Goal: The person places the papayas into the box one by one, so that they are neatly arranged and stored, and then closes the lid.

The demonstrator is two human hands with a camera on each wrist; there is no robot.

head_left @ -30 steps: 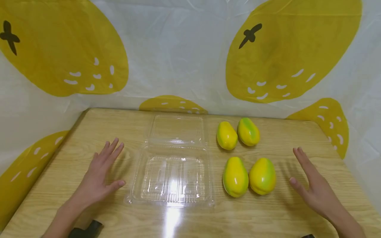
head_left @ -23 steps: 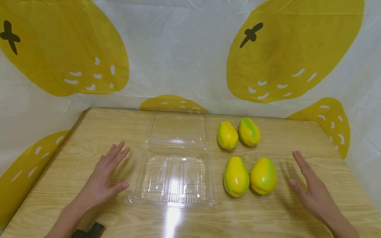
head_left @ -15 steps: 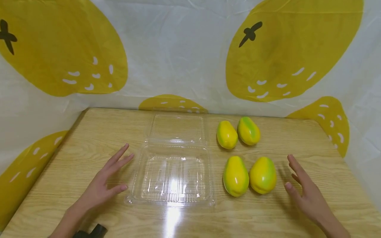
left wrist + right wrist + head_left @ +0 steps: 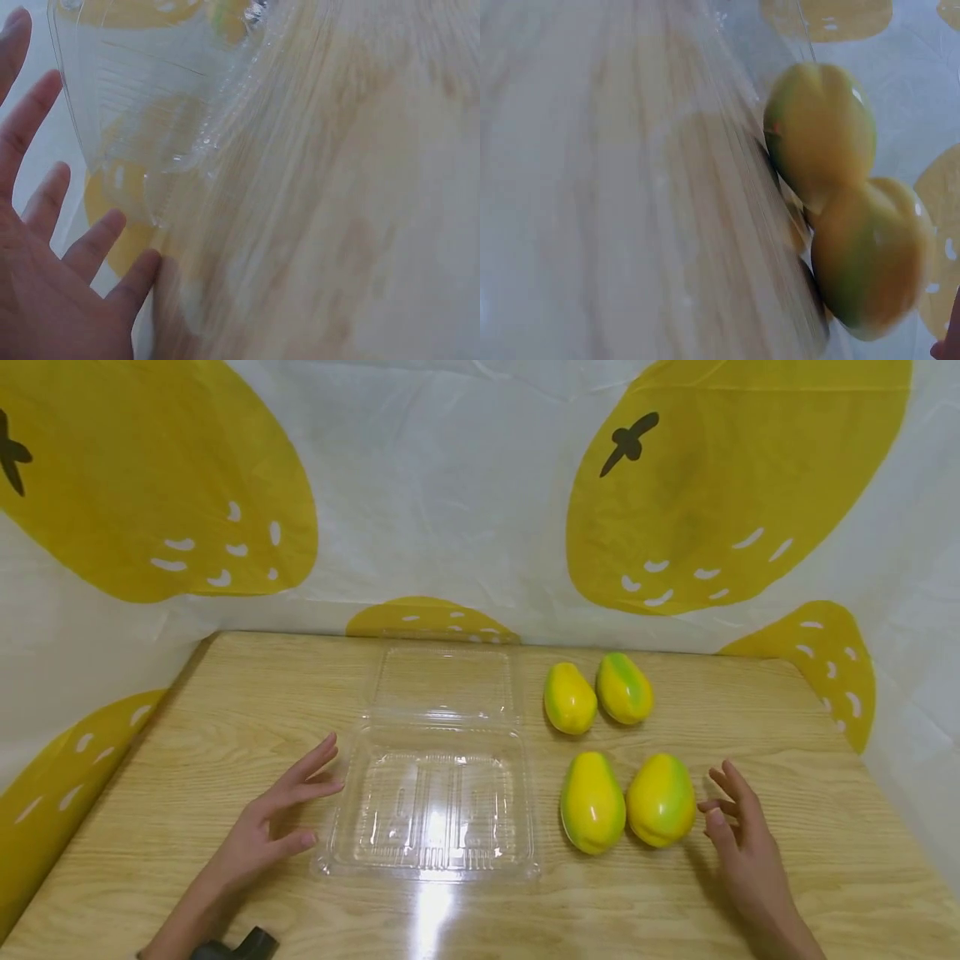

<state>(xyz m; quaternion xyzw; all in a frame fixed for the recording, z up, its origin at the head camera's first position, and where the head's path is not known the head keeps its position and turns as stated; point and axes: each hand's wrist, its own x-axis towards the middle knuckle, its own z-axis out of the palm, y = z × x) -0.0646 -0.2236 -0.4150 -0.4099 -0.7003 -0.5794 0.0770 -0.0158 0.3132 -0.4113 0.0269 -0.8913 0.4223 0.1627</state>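
Note:
A clear plastic clamshell container (image 4: 450, 793) lies unfolded on the table, its lid (image 4: 450, 685) toward the back. My left hand (image 4: 262, 827) hovers at its left edge with fingers extended and holds nothing; the left wrist view shows the spread fingers beside the see-through wall. To the container's right sit two yellow-green papayas in front, the left one (image 4: 592, 803) and the right one (image 4: 662, 800). Behind them are two more papayas, one (image 4: 570, 698) beside the other (image 4: 626, 688). My right hand (image 4: 750, 852), fingers slightly bent and holding nothing, is just right of the front right papaya.
The wood-grain table (image 4: 645, 910) ends at a white cloth backdrop (image 4: 450, 485) printed with big yellow fruit. A black object (image 4: 247, 943) shows below my left wrist at the bottom edge of the head view.
My left hand has moved right and slightly nearer me, up to the container's edge. My right hand has moved left toward the front right papaya, its fingers bending. Container and papayas stay put.

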